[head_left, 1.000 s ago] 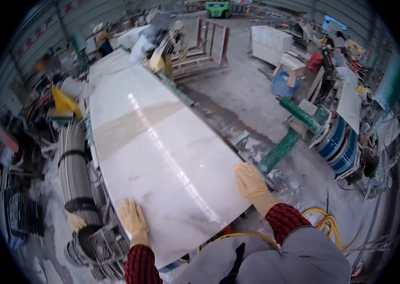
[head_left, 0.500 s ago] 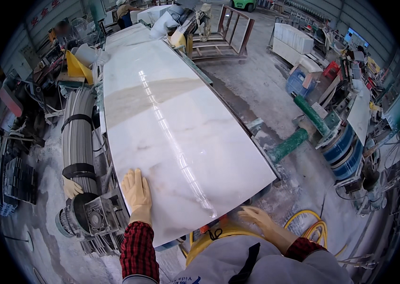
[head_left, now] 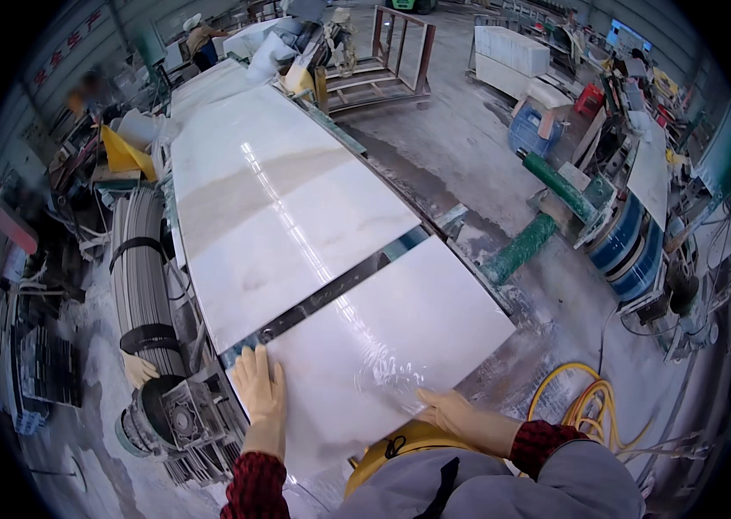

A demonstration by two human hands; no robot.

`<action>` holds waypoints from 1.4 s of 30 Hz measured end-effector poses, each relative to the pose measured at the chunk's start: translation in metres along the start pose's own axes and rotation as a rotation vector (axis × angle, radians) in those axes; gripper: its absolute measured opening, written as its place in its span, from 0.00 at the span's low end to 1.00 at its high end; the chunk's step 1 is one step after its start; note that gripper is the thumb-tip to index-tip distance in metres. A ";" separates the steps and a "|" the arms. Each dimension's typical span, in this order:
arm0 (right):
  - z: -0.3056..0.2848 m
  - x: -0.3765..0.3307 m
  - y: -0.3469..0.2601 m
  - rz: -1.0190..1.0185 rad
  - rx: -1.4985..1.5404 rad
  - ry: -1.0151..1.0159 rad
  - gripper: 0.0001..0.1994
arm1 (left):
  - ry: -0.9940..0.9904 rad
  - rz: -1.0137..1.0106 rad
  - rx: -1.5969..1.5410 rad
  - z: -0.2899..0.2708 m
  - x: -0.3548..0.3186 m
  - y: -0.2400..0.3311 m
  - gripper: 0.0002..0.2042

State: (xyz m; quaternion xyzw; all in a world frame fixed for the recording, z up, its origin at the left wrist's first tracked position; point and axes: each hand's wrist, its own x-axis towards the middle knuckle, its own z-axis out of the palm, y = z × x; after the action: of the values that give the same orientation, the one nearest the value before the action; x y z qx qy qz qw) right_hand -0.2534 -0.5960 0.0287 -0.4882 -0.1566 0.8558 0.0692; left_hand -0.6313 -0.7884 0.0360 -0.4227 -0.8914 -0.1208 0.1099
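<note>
A polished white stone slab (head_left: 383,320) lies at the near end of a long bench, a dark gap apart from a longer veined slab (head_left: 270,208) beyond it. My left hand (head_left: 260,394), in a cream rubber glove, rests flat along the near slab's left edge, fingers stretched forward. At the edge closest to my body, my gloved right hand (head_left: 460,415) grips the same slab; its fingers are partly hidden. Wet streaks and light reflections mark the surface near the right hand. A yellow apron (head_left: 413,439) shows below the slab.
Left of the bench are a strapped bundle of grey strips (head_left: 138,268), a motor (head_left: 179,419) and a loose cream glove (head_left: 138,370). On the right lie a coiled yellow hose (head_left: 586,402) and green cylinders (head_left: 521,246). A metal frame rack (head_left: 383,82) and a distant person (head_left: 201,41) are farther back.
The near slab has come toward me, and a gap now separates it from the far one. My right hand has moved from beside the front edge onto it. The left stays on the slab.
</note>
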 end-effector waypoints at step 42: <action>-0.375 -0.196 -0.412 -1.303 -0.973 0.388 0.21 | -0.430 -0.193 -0.785 0.001 0.140 0.585 0.43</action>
State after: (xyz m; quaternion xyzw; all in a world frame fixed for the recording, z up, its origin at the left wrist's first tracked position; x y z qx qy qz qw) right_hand 0.1546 -0.1860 0.1484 -0.4140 -0.7450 0.3818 0.3575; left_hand -0.2614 -0.3274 0.1483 -0.3631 -0.8160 -0.3685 -0.2580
